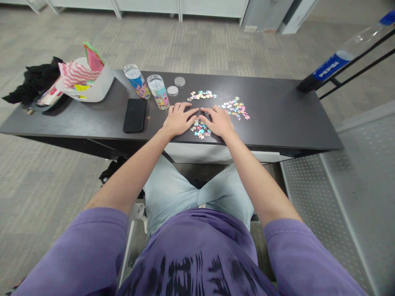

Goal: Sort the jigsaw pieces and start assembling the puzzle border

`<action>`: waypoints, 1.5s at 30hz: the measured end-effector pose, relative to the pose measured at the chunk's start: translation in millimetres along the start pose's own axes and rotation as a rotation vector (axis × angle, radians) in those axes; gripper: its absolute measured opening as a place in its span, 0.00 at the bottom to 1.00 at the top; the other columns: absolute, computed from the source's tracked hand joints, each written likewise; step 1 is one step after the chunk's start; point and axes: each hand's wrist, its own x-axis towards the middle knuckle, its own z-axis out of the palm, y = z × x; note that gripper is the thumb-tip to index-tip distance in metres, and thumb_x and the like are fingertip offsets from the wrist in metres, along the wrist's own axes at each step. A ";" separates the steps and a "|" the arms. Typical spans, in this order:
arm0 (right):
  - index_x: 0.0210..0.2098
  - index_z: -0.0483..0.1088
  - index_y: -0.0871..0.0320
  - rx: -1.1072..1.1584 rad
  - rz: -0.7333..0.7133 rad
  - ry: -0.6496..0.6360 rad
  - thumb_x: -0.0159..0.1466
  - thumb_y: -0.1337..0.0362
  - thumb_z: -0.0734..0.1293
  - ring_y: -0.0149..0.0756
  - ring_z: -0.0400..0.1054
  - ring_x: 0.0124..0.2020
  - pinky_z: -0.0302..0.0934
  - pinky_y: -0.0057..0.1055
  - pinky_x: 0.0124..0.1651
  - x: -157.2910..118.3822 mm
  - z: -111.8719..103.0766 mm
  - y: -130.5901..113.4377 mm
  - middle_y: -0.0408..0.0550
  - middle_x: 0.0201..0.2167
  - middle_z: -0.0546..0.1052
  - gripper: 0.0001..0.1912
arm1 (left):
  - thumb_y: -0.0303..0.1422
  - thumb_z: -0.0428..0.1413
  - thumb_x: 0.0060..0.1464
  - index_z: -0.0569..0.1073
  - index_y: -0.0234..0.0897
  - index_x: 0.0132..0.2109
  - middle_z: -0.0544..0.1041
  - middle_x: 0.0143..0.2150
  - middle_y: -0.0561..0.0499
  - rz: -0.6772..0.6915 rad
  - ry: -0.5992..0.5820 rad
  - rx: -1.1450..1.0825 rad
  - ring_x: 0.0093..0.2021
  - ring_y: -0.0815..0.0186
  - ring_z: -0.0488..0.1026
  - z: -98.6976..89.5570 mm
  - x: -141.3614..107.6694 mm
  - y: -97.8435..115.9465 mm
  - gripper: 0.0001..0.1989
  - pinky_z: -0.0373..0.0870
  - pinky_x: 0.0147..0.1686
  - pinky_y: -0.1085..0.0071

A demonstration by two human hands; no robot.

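Note:
My left hand rests on the dark tabletop with its fingers spread, the fingertips beside a pile of small jigsaw puzzle pieces near the front edge. Opposite it, my right hand reaches in with fingers apart, thumb over the same pile. A single puzzle piece lies at the right index fingertip; whether the finger touches it I cannot tell. Beyond both hands is a band of loose puzzle pieces. More pieces are scattered just right of my right hand.
Left of my hands stand two clear printed canisters, with two round metal lids beside them. A black phone lies nearer the front. Farther left is a white basket with colourful cloths. A Pepsi bottle leans at the right end.

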 end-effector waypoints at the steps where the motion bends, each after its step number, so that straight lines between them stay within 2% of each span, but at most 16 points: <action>1: 0.86 0.80 0.56 0.002 0.001 0.003 0.92 0.47 0.66 0.70 0.81 0.74 0.69 0.62 0.83 -0.3 -0.1 0.3 0.69 0.73 0.86 0.33 | 0.48 0.51 0.86 0.81 0.50 0.86 0.74 0.89 0.39 -0.006 0.004 -0.002 0.89 0.35 0.64 -0.1 0.1 0.3 0.32 0.60 0.92 0.30; 4: 0.90 0.73 0.60 0.019 0.015 0.025 0.91 0.47 0.67 0.69 0.80 0.74 0.68 0.61 0.83 -1.1 -0.3 0.9 0.70 0.76 0.85 0.36 | 0.48 0.51 0.85 0.77 0.43 0.87 0.74 0.89 0.36 -0.028 0.008 -0.007 0.89 0.35 0.65 -0.7 0.6 1.5 0.35 0.60 0.92 0.31; 6: 0.90 0.72 0.60 0.029 0.021 0.034 0.91 0.47 0.67 0.68 0.80 0.75 0.68 0.61 0.83 -1.5 -0.6 1.0 0.70 0.77 0.85 0.36 | 0.47 0.51 0.84 0.75 0.39 0.88 0.75 0.88 0.34 -0.042 0.008 -0.008 0.89 0.35 0.65 -1.2 0.9 2.3 0.36 0.60 0.93 0.32; 9: 0.88 0.75 0.54 0.021 0.012 0.022 0.92 0.45 0.65 0.68 0.80 0.75 0.68 0.61 0.82 -2.0 -0.7 0.4 0.67 0.76 0.86 0.34 | 0.47 0.52 0.83 0.75 0.37 0.87 0.75 0.88 0.33 -0.049 0.016 -0.017 0.89 0.34 0.65 -1.5 1.2 2.8 0.36 0.60 0.93 0.31; 13: 0.82 0.84 0.51 -0.004 0.042 0.047 0.93 0.43 0.64 0.70 0.80 0.73 0.66 0.66 0.82 -2.5 1.5 -0.5 0.67 0.71 0.87 0.31 | 0.46 0.54 0.82 0.77 0.40 0.84 0.76 0.87 0.34 -0.051 0.027 -0.039 0.88 0.34 0.67 -1.1 1.5 2.4 0.33 0.61 0.93 0.30; 18: 0.81 0.85 0.57 -0.047 0.167 0.160 0.92 0.42 0.64 0.78 0.79 0.74 0.66 0.72 0.79 -3.9 6.3 0.1 0.75 0.72 0.86 0.34 | 0.49 0.57 0.81 0.73 0.39 0.87 0.71 0.91 0.32 -0.115 0.061 -0.043 0.91 0.30 0.63 -0.4 2.1 1.9 0.37 0.58 0.94 0.28; 22: 0.81 0.83 0.63 -0.098 0.269 0.211 0.92 0.38 0.64 0.81 0.75 0.77 0.62 0.76 0.81 -5.2 11.5 2.9 0.81 0.75 0.83 0.39 | 0.50 0.57 0.82 0.68 0.39 0.91 0.68 0.94 0.34 -0.124 0.056 -0.035 0.92 0.32 0.62 0.1 3.4 1.6 0.41 0.57 0.94 0.29; 25: 0.79 0.83 0.63 -0.098 0.319 0.283 0.91 0.36 0.65 0.83 0.74 0.77 0.61 0.80 0.82 -4.9 16.8 7.0 0.82 0.76 0.82 0.40 | 0.51 0.55 0.83 0.65 0.34 0.93 0.65 0.95 0.33 -0.097 0.012 0.004 0.94 0.32 0.60 -0.2 6.0 1.6 0.44 0.57 0.94 0.31; 27: 0.78 0.83 0.61 -0.079 0.298 0.312 0.90 0.34 0.65 0.83 0.74 0.76 0.62 0.81 0.81 -4.2 19.1 9.4 0.81 0.76 0.82 0.40 | 0.52 0.54 0.84 0.61 0.32 0.95 0.62 0.97 0.34 -0.074 -0.022 0.029 0.96 0.32 0.57 -0.9 8.5 1.6 0.46 0.56 0.95 0.31; 31: 0.79 0.81 0.60 -0.077 0.248 0.266 0.91 0.35 0.63 0.82 0.73 0.77 0.64 0.79 0.80 -3.3 17.6 9.9 0.80 0.77 0.81 0.39 | 0.53 0.52 0.84 0.60 0.33 0.95 0.60 0.98 0.36 -0.053 -0.075 0.049 0.98 0.34 0.54 -3.0 11.9 1.9 0.46 0.53 0.96 0.34; 38: 0.76 0.83 0.56 -0.083 0.228 0.210 0.92 0.40 0.65 0.81 0.74 0.77 0.64 0.78 0.81 -3.9 8.0 1.4 0.76 0.75 0.83 0.32 | 0.52 0.55 0.83 0.71 0.38 0.90 0.72 0.91 0.33 -0.010 -0.018 0.021 0.91 0.33 0.64 -5.6 8.2 0.3 0.40 0.60 0.93 0.33; 42: 0.80 0.81 0.61 -0.112 0.265 0.143 0.92 0.43 0.65 0.80 0.72 0.80 0.62 0.73 0.84 -5.5 1.2 -6.4 0.77 0.77 0.81 0.33 | 0.54 0.58 0.83 0.69 0.39 0.92 0.70 0.91 0.31 -0.034 0.030 0.006 0.91 0.32 0.64 -2.3 8.2 -3.3 0.42 0.61 0.92 0.35; 45: 0.81 0.80 0.63 -0.103 0.262 0.130 0.92 0.43 0.64 0.80 0.71 0.80 0.61 0.73 0.84 -6.1 -0.8 -8.2 0.78 0.78 0.80 0.34 | 0.55 0.58 0.84 0.70 0.39 0.91 0.67 0.94 0.31 -0.077 0.054 -0.002 0.93 0.32 0.61 1.6 9.2 -5.3 0.41 0.59 0.93 0.34</action>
